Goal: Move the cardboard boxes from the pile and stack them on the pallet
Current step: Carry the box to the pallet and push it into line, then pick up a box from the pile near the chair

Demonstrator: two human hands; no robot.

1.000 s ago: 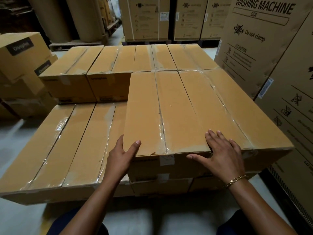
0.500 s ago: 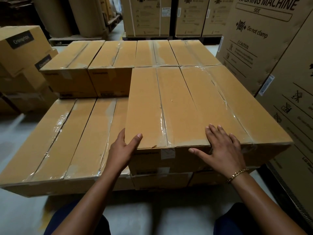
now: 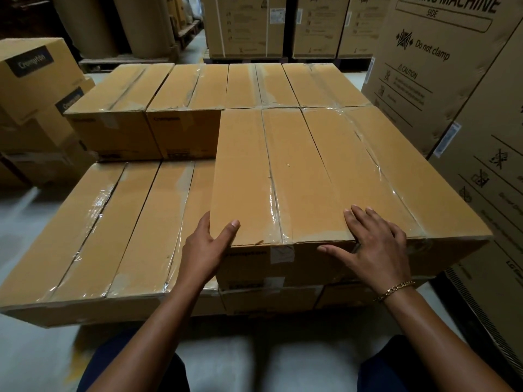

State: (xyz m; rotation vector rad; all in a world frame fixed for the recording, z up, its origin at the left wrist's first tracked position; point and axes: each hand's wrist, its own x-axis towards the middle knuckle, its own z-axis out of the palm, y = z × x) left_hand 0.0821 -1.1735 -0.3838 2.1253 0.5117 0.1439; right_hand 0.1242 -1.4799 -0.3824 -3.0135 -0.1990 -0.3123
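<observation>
A long taped cardboard box (image 3: pixel 297 176) lies on the upper layer of a stack of like boxes. My left hand (image 3: pixel 206 247) is at its near left corner, thumb on the top face and fingers straight along the left side. My right hand (image 3: pixel 373 244) lies flat on the top near the right edge, fingers straight and thumb spread over the front face. A second box (image 3: pixel 410 188) sits flush against it on the right. Lower-layer boxes (image 3: pixel 99 236) spread out to the left. The pallet is hidden under the stack.
More upper-layer boxes (image 3: pixel 184 89) stand at the back. Tall washing machine cartons (image 3: pixel 441 89) wall off the right side. Crompton boxes (image 3: pixel 34 77) are piled at the left, with big paper rolls (image 3: pixel 141 24) behind. Pale floor (image 3: pixel 17 222) shows left and below.
Both hands keep their places at the box's near edge. The view has shifted slightly, with the stack sitting a little higher in frame than one second ago.
</observation>
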